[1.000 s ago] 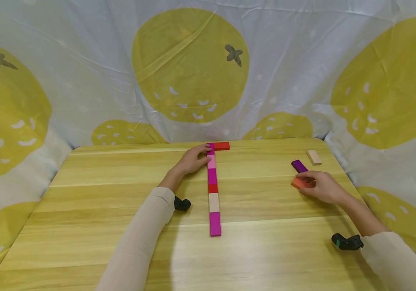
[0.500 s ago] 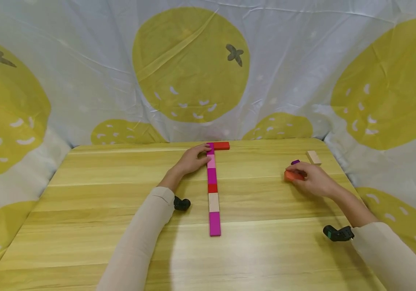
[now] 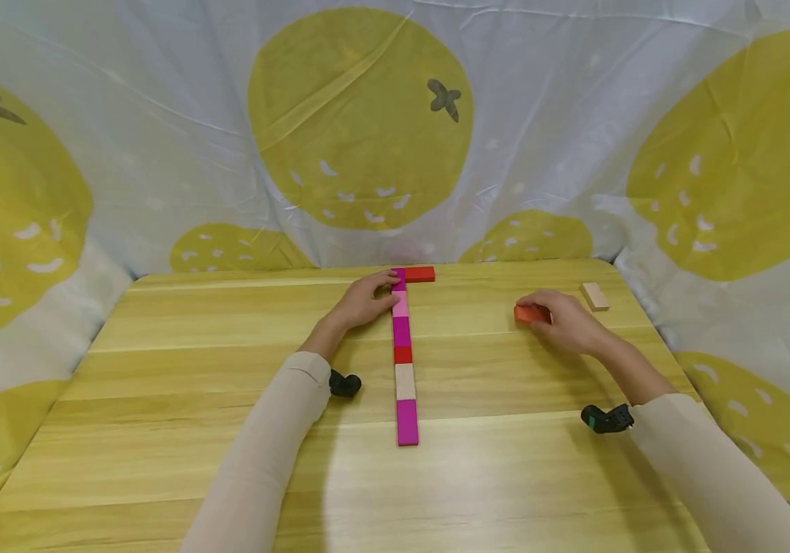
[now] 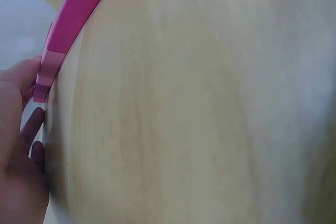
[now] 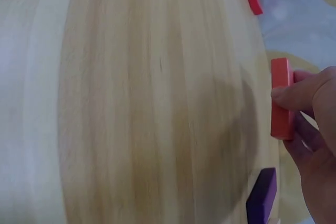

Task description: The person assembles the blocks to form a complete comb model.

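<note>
A straight row of flat wooden blocks runs toward me in the head view: a far magenta block, a pink block, a magenta block, a small red block, a plain wood block and a near magenta block. At its far end a red block lies crosswise, pointing right. My left hand touches the row's far end from the left with relaxed fingers. Between thumb and fingers, my right hand pinches an orange block, held above the table.
A purple block lies on the table, hidden behind the right hand in the head view. Another plain wood block lies at the far right. Beyond the wooden table hangs a fruit-print cloth.
My right hand has lifted the orange block and carried it left and farther back, passing in front of the purple block. The left hand stays at the row's far end.
</note>
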Demonstrator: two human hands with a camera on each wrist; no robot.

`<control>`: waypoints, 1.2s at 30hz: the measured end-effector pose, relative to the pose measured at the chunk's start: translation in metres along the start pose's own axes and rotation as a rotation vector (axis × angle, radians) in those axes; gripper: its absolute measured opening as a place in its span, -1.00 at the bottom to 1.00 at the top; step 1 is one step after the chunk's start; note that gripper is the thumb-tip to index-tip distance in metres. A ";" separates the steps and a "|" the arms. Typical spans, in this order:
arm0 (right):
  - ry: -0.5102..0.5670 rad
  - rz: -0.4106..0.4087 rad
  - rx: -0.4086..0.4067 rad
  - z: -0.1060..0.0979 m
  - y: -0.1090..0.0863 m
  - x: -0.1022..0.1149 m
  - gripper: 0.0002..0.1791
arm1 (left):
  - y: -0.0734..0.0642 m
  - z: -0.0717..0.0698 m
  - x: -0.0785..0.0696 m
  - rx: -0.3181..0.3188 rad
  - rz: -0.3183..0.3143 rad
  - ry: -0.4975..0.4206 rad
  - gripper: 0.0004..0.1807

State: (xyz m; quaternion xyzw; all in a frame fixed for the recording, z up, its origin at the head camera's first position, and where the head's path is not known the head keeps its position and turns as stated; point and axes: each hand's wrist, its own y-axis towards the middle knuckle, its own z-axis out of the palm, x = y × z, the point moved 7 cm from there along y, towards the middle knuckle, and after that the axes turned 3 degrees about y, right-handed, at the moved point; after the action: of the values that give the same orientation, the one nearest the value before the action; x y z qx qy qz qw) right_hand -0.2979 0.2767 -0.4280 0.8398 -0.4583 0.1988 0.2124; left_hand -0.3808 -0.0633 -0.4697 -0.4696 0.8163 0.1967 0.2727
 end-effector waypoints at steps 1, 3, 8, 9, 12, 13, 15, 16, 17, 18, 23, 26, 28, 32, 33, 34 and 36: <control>0.001 -0.008 -0.001 0.001 0.003 0.002 -0.59 | 0.000 0.000 0.000 0.001 -0.001 -0.001 -0.47; 0.004 -0.023 -0.003 0.003 0.008 0.005 -0.59 | -0.001 0.000 0.000 0.003 -0.005 0.000 -0.46; 0.016 -0.040 -0.002 0.012 0.021 0.013 -0.58 | -0.002 0.001 -0.001 0.006 -0.016 -0.001 -0.47; 0.018 -0.044 -0.001 0.014 0.024 0.015 -0.58 | -0.001 0.001 -0.001 0.005 -0.017 -0.003 -0.47; 0.021 -0.063 0.006 0.021 0.035 0.020 -0.58 | -0.001 0.001 0.000 0.002 -0.023 -0.005 -0.47; 0.025 -0.069 0.007 0.024 0.039 0.022 -0.58 | -0.001 0.000 0.000 0.001 -0.024 -0.005 -0.47; 0.028 -0.087 0.007 0.028 0.045 0.026 -0.59 | -0.002 0.000 0.000 -0.001 -0.023 -0.007 -0.47; 0.032 -0.095 0.006 0.029 0.049 0.028 -0.59 | -0.002 -0.001 0.000 -0.002 -0.023 -0.008 -0.47; 0.037 -0.103 0.005 0.031 0.052 0.031 -0.59 | -0.002 -0.001 -0.001 -0.004 -0.021 -0.010 -0.47; 0.037 -0.112 0.006 0.032 0.054 0.033 -0.60 | -0.003 -0.001 -0.001 -0.005 -0.022 -0.011 -0.48; 0.027 -0.141 0.003 0.037 0.068 0.043 -0.60 | -0.002 0.001 -0.001 -0.002 -0.022 -0.010 -0.47; 0.025 -0.126 -0.005 0.040 0.076 0.045 -0.60 | 0.000 0.002 -0.002 0.007 -0.016 -0.007 -0.47; 0.038 -0.111 -0.004 0.044 0.083 0.048 -0.61 | 0.001 0.002 -0.002 0.007 -0.016 -0.008 -0.47; 0.057 -0.100 0.009 0.058 0.096 0.053 -0.61 | 0.000 0.000 -0.001 -0.005 -0.023 -0.014 -0.48; 0.057 -0.100 0.014 0.062 0.099 0.054 -0.61 | -0.001 0.000 -0.001 -0.006 -0.024 -0.016 -0.48; 0.054 -0.100 0.018 0.066 0.101 0.055 -0.60 | -0.001 0.000 -0.001 -0.006 -0.024 -0.018 -0.48; 0.033 -0.108 0.033 0.073 0.104 0.058 -0.61 | -0.002 0.000 -0.001 -0.002 -0.021 -0.017 -0.48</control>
State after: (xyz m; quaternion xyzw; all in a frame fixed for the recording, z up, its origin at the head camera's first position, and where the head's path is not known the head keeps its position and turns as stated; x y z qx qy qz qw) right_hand -0.3474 0.1465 -0.4398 0.8632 -0.4056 0.2086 0.2166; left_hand -0.3792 -0.0637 -0.4692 -0.4768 0.8088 0.1986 0.2812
